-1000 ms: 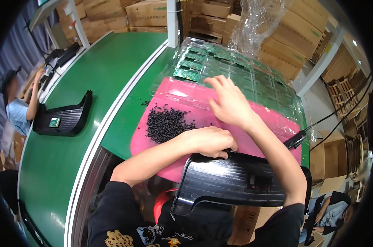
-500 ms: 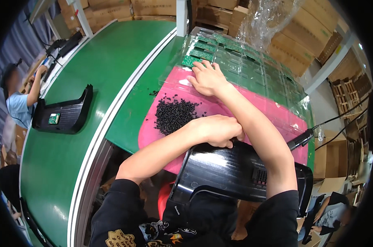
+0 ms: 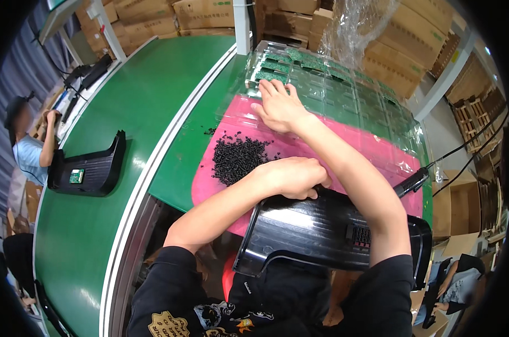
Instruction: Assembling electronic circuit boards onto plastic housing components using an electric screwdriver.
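Observation:
My left hand (image 3: 298, 177) is closed at the upper rim of a glossy black plastic housing (image 3: 299, 224), which lies across my lap and the mat edge. The palm side of that hand is hidden. Farther off, my right hand (image 3: 281, 106) reaches over a clear plastic tray (image 3: 344, 101) holding rows of green circuit boards (image 3: 274, 66). Its fingers bend down at the tray's near-left corner, where a pale glint shows; the board under them is mostly hidden. Left of my hands, a heap of small black screws (image 3: 238, 160) lies on a pink mat (image 3: 372, 160).
A black power screwdriver (image 3: 412, 182) with a cable rests right of the housing. On the green belt (image 3: 153, 84) at left lies another black housing (image 3: 105, 174) with a small board. Co-workers sit at far left and lower right. Cardboard boxes (image 3: 204, 17) stand behind.
The green board seen beneath my right fingertips no longer shows in its tray place. My right hand has barely shifted, and my left stays at the housing rim. The view has tilted slightly.

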Available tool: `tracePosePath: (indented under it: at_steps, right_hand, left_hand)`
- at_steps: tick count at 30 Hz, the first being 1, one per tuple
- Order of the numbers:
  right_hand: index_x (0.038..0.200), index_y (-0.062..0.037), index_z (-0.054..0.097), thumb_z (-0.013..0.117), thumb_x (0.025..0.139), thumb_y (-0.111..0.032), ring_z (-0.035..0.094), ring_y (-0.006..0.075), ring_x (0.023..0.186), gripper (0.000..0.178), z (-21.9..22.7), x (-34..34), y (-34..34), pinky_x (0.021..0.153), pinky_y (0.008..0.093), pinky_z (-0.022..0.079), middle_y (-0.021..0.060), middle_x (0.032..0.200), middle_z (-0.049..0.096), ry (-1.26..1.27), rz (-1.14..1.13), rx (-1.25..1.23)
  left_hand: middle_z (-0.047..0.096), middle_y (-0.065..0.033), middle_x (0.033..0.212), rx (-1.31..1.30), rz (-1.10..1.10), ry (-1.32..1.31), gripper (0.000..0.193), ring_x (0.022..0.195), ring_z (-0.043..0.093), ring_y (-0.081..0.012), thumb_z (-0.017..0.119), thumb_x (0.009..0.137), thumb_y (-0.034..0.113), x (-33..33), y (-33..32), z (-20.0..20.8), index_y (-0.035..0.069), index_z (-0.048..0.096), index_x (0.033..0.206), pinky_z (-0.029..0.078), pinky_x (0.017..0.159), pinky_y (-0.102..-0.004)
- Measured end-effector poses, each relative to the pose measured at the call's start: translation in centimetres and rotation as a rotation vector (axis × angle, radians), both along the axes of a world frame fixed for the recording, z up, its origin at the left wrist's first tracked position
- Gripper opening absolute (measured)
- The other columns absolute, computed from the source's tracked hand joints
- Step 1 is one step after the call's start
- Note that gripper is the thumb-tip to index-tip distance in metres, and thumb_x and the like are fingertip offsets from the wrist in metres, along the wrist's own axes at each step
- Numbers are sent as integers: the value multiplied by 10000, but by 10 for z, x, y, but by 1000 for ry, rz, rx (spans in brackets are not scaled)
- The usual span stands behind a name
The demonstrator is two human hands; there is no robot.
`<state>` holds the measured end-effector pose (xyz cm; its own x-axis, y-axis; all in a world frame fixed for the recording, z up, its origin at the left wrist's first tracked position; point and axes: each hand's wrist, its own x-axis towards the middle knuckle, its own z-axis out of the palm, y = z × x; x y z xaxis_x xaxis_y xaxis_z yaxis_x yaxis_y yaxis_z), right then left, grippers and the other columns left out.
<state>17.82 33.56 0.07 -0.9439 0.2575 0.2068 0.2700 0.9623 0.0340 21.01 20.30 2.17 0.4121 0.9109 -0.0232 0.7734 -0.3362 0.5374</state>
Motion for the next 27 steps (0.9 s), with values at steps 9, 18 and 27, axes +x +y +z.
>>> tracePosePath:
  at_steps: [9, 18, 27]
  right_hand:
    - [1385, 94, 423, 554, 935, -134, 358, 372, 1375, 522, 76, 160, -15, 1136, 484, 305, 207, 1461, 410, 242, 275, -3]
    - [1396, -6, 486, 693, 730, -1, 459, 322, 1284, 697, 103, 293, -62, 1054, 466, 365, 113, 1440, 480, 73, 160, 66]
    - [1229, 14, 619, 868, 656, -61, 612, 313, 1122, 629, 79, 351, -44, 953, 383, 501, 155, 1210, 643, 521, 1, 126]
  left_hand:
    - [705, -198, 973, -2, 144, 7, 283, 899, 696, -333, 759, 815, 200, -12, -14, 23, -15, 681, 981, 536, 781, -421]
    - [692, -111, 810, 398, 204, -193, 430, 725, 690, -196, 692, 882, 31, 21, -25, 69, 4, 544, 1285, 520, 593, -275]
    - [703, -66, 819, 89, 135, -514, 314, 672, 631, -81, 578, 975, 28, 59, -4, 60, -2, 572, 1287, 473, 533, -198]
